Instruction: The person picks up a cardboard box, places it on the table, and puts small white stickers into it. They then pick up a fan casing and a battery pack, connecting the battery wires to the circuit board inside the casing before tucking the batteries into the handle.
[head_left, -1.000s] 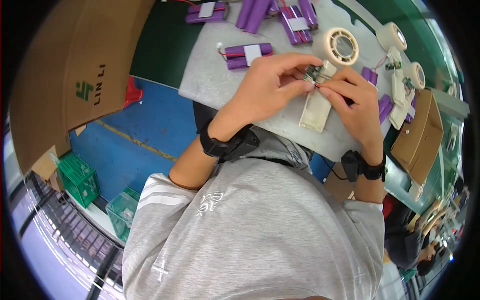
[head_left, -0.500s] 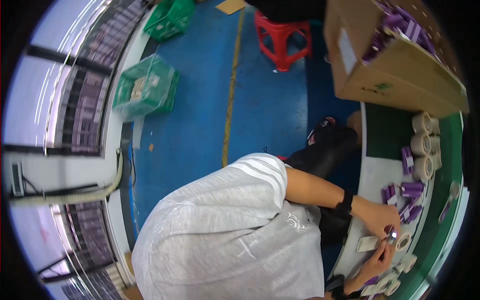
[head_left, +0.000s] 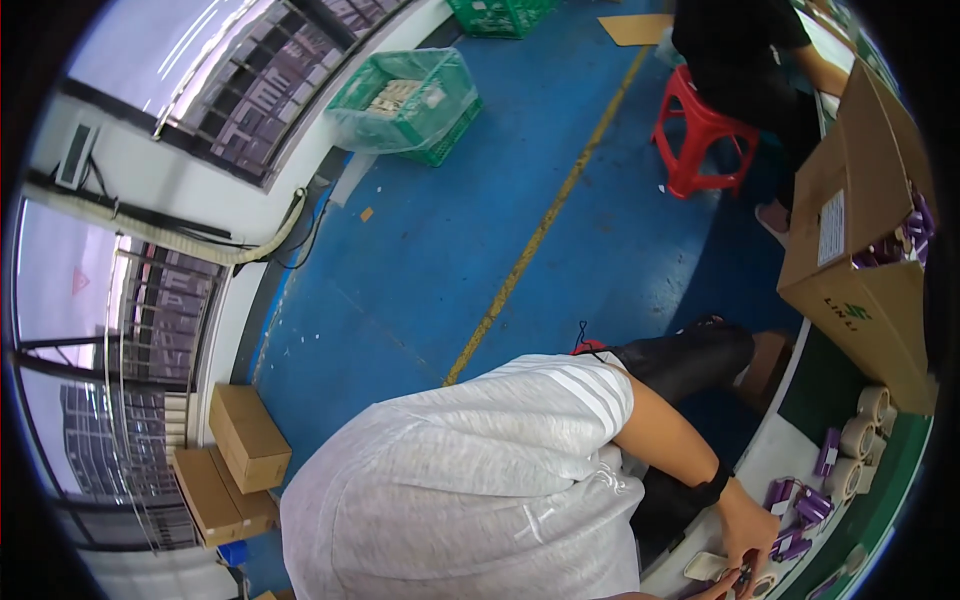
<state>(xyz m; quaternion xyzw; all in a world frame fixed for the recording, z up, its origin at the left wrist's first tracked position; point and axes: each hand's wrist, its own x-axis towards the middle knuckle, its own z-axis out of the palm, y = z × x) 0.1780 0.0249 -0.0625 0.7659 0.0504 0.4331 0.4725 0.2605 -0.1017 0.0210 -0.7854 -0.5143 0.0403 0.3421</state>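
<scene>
My left hand (head_left: 745, 528) sits at the bottom edge of view, fingers curled narrow around a small piece I cannot make out, pressed against a pale flat strip (head_left: 705, 567) just under my fingertips. Only the tips of my right hand (head_left: 722, 588) show below it, so I cannot tell whether they grip. The strip looks light, thin and bendy; I judge it best pinched by its edges, not its middle. Just beyond my fingers lie purple cylindrical cells (head_left: 790, 505), then tape rolls (head_left: 858, 445), and farther out the open cardboard box (head_left: 860, 270). Against half a second ago the view has swung: the red stool (head_left: 705, 135) and green crate (head_left: 405, 105) now sit higher and larger.
</scene>
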